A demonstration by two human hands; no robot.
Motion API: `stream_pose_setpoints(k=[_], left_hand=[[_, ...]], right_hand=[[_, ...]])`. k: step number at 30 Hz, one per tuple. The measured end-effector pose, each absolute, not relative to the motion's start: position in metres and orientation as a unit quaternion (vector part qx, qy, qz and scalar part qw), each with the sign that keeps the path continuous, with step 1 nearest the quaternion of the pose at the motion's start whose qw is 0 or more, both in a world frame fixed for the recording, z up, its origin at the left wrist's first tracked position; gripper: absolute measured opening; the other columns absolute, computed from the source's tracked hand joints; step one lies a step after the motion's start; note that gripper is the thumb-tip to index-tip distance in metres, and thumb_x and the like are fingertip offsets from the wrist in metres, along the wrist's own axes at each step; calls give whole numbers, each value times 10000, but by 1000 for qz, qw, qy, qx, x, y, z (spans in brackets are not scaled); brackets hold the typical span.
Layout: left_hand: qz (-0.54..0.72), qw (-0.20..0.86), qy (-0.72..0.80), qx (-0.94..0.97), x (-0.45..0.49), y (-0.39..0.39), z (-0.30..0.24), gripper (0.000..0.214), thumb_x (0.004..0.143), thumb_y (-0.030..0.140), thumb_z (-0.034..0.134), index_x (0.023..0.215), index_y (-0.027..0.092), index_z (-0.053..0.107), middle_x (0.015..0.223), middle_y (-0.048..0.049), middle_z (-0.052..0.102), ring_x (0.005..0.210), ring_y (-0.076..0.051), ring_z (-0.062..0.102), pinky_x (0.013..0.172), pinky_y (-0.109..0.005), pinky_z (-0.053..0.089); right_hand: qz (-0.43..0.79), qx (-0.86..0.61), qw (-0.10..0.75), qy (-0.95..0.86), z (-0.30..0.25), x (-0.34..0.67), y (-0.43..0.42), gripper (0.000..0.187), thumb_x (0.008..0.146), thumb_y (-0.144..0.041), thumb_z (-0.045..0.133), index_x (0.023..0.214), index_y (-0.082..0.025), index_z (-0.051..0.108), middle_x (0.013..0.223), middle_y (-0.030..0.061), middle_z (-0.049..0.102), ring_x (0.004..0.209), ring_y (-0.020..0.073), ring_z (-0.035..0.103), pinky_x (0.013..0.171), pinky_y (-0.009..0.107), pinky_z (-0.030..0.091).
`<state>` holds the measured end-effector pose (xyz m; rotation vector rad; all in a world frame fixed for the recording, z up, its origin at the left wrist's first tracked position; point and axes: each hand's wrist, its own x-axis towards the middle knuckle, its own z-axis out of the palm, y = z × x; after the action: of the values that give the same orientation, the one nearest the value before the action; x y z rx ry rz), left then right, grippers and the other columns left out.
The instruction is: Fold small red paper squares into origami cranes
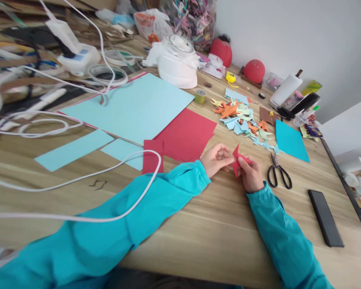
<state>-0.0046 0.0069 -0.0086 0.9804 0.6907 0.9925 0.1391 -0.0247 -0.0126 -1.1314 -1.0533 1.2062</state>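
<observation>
Just above the counter, a small folded red paper sits pinched between both hands: the left hand grips its left edge, the right hand closes on its right. Black scissors lie just beside; a red sheet lies near.

Table: pale wood-grain top, smooth and matt. Paper, all matt: red fold, sharply creased; blue sheet and red sheet, flat and smooth; sleeves: teal synthetic-looking cloth, wrinkled, slight sheen. Scissors: black plastic handles, dull metal blades; phone: black, glossy face; cable: white, smooth plastic sheath; jar: white plastic, faintly glossy.
</observation>
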Motion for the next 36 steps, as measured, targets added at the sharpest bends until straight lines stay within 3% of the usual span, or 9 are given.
stream_pose_setpoints(k=[6, 10, 15, 28, 36], left_hand=[[378, 700, 326, 511, -5, 5, -8, 116, 709, 215, 611, 709, 104, 576, 576, -9, 605, 523, -91, 564, 519, -218, 486], [375, 679, 321, 544, -6, 2, -5, 82, 731, 156, 557, 667, 112, 583, 522, 7, 593, 460, -73, 531, 470, -185, 447], [384, 647, 331, 570, -5, 1, -7, 83, 723, 124, 541, 642, 120, 556, 502, 12, 584, 443, -69, 515, 447, -173, 429], [359, 661, 300, 587, -6, 0, -8, 96, 741, 192, 549, 700, 112, 580, 593, -22, 628, 508, -83, 537, 514, -201, 445], [335, 652, 313, 605, -9, 1, -1, 160, 746, 172, 532, 593, 129, 513, 491, 26, 531, 470, -69, 473, 507, -198, 386]], right_hand=[[486, -489, 555, -466, -15, 139, -25, 211, 713, -339, 677, 690, -161, 568, 457, -44, 558, 350, 71, 448, 345, 194, 304], [483, -500, 532, -484, -12, 139, -25, 216, 706, -347, 681, 688, -156, 580, 446, -37, 559, 358, 84, 464, 353, 203, 319], [475, -506, 495, -523, -7, 137, -27, 217, 710, -329, 677, 630, -139, 609, 448, -20, 566, 379, 82, 470, 381, 208, 350], [515, -484, 511, -488, -13, 142, -25, 217, 706, -325, 682, 592, -150, 620, 442, -14, 573, 368, 83, 460, 367, 202, 331], [522, -477, 522, -478, -11, 140, -28, 205, 699, -304, 689, 586, -150, 616, 442, -15, 574, 362, 83, 463, 366, 203, 343]])
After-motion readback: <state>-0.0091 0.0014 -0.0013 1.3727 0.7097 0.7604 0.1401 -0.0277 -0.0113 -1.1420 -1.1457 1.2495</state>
